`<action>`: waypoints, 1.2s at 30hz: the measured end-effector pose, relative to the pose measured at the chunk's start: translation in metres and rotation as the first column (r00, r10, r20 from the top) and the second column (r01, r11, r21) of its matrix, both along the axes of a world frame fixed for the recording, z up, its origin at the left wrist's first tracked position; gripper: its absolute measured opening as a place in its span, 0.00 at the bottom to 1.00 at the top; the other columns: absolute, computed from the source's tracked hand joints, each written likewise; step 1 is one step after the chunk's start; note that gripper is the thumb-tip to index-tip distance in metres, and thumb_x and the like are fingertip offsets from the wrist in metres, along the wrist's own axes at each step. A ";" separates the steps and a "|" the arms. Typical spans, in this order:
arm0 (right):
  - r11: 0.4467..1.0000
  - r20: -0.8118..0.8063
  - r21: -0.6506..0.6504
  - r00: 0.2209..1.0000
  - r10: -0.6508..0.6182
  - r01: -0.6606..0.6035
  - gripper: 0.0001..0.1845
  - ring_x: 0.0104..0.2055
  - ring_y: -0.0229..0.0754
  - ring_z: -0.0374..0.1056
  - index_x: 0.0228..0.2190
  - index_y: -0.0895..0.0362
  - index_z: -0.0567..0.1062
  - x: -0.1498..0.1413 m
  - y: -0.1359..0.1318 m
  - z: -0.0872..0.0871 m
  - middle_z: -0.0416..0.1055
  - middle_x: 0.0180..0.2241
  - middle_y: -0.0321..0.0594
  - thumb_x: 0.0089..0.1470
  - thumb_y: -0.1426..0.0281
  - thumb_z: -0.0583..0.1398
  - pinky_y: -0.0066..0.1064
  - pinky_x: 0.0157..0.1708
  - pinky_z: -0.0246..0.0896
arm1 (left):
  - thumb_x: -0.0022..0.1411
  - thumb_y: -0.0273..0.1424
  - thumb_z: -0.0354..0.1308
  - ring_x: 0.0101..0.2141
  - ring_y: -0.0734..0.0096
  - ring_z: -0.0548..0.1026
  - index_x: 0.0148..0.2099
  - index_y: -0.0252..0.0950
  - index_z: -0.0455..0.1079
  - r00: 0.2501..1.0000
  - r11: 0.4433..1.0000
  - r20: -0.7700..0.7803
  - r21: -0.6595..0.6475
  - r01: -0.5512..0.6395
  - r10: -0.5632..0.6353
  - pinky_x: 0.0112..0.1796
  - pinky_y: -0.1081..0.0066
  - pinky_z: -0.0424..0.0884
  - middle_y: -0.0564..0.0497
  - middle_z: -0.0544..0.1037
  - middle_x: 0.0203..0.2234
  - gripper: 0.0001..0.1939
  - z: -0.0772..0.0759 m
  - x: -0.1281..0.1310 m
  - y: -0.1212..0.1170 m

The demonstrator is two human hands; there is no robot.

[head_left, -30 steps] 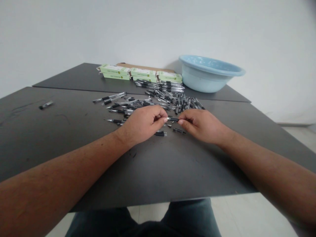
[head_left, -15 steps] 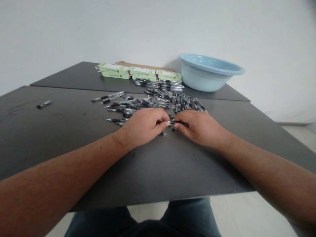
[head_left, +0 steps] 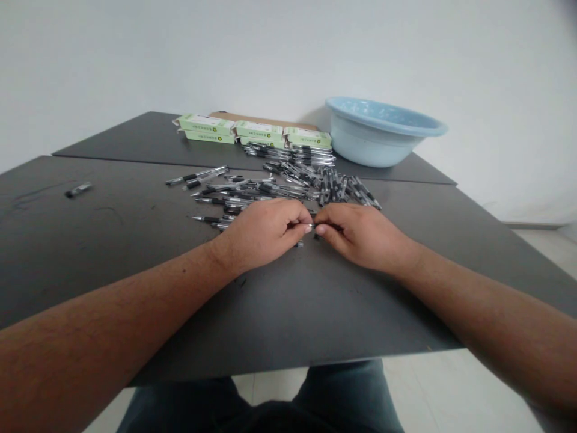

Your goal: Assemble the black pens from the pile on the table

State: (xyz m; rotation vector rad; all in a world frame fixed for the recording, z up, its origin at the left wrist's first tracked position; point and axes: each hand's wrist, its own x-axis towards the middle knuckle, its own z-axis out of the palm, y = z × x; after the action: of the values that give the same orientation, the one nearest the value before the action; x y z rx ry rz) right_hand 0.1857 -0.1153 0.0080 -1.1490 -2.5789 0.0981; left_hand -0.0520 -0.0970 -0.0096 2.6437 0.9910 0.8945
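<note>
My left hand and my right hand meet just in front of a heap of pens. Between the two pinched fingertips shows a short bit of a pen; my fingers cover most of it. Both thumbs and forefingers are closed on it. Behind and left of my left hand lie more clear-barrelled pens with black grips, their metal tips pointing left. Part of a small black piece shows under my right thumb.
Green and white boxes stand stacked at the back. A light blue basin is to their right. Neatly lined pens lie before the boxes. Far left on the dark table rests a single short clear piece with a black end.
My hands have drawn closer together and slightly toward me. The pen's dark grip, visible between them earlier, is now mostly covered by my right fingers.
</note>
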 end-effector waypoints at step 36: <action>0.997 -0.037 0.031 0.997 -0.069 0.070 0.11 0.40 0.45 0.76 0.42 0.54 0.80 0.024 0.019 0.004 0.82 0.38 0.41 0.67 0.66 0.58 0.32 0.40 0.62 | 0.68 0.35 0.61 0.32 0.68 0.79 0.40 0.37 0.79 0.980 0.985 0.128 -0.104 -0.139 0.152 0.36 0.68 0.69 0.53 0.83 0.30 0.08 0.003 -0.005 0.009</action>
State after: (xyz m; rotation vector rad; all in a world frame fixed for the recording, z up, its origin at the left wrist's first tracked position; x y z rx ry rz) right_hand 0.2098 -0.0967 0.0120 -1.2131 -2.4970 0.0605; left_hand -0.0565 -0.0884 -0.0065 2.4227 1.1740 1.0159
